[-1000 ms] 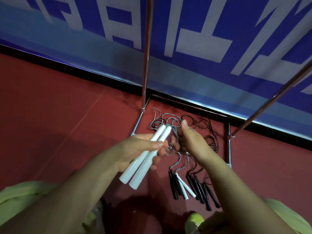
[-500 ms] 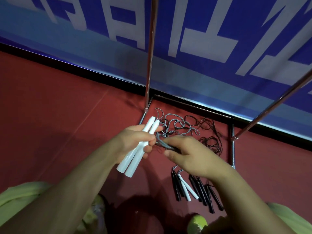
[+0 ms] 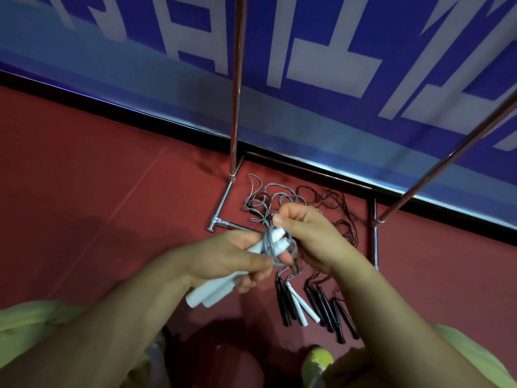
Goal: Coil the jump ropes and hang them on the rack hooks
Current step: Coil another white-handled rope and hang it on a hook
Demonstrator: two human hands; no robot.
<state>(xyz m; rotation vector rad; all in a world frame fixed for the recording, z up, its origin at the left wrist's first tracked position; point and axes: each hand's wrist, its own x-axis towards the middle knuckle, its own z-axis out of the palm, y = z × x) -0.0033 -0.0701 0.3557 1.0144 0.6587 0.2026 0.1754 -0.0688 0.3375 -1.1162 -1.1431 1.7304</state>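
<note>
My left hand (image 3: pixel 223 259) grips the two white handles (image 3: pixel 209 295) of a jump rope, held side by side and pointing up to the right. Its grey cord (image 3: pixel 268 245) is looped around the handles' upper ends. My right hand (image 3: pixel 307 236) pinches that cord just above the handles. Below on the red floor lie several more jump ropes (image 3: pixel 313 306), most with black handles and one pair with white, their cords tangled (image 3: pixel 293 197) behind my hands. The chrome rack (image 3: pixel 236 107) rises above the pile; its hooks are out of view.
The rack's base bars (image 3: pixel 375 239) frame the rope pile on the floor. A slanted chrome bar (image 3: pixel 447 161) crosses at the right. A blue and white banner wall (image 3: pixel 307 79) stands close behind. My yellow-green shoe (image 3: pixel 317 359) is at the bottom edge.
My right hand has moved from beside the handles to above their tops, carrying the grey cord around them. The left hand with the handles has dropped slightly lower.
</note>
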